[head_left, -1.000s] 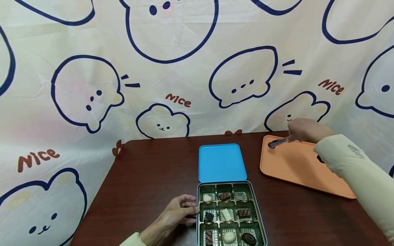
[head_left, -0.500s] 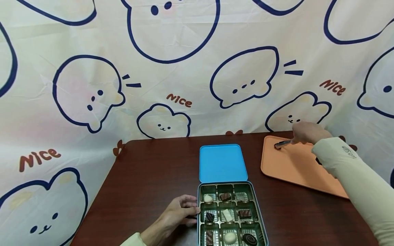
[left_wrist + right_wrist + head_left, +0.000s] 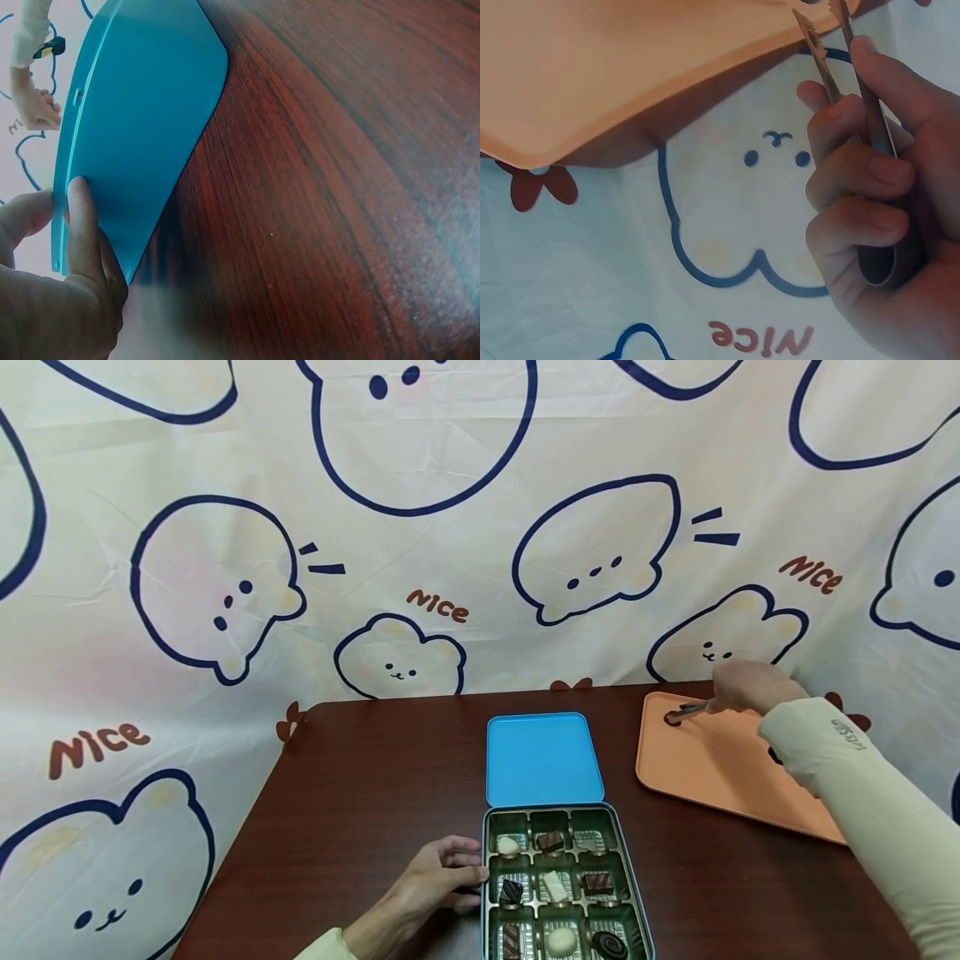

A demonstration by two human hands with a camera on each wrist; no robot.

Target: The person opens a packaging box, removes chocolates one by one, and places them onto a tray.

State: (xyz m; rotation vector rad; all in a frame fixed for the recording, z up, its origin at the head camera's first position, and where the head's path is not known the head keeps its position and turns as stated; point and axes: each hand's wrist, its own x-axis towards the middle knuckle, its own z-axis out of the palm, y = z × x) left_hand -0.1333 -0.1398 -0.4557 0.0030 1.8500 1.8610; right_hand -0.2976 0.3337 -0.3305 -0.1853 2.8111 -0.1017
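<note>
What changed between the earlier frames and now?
The right hand and tongs shifted slightly right and down in the head view; the tongs' tips now look spread at the dark piece. Release is unclear. The left hand stays on the box.

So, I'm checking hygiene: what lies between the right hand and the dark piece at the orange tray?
Metal tongs; the head view shows them reaching from the right hand to the dark piece.
</note>
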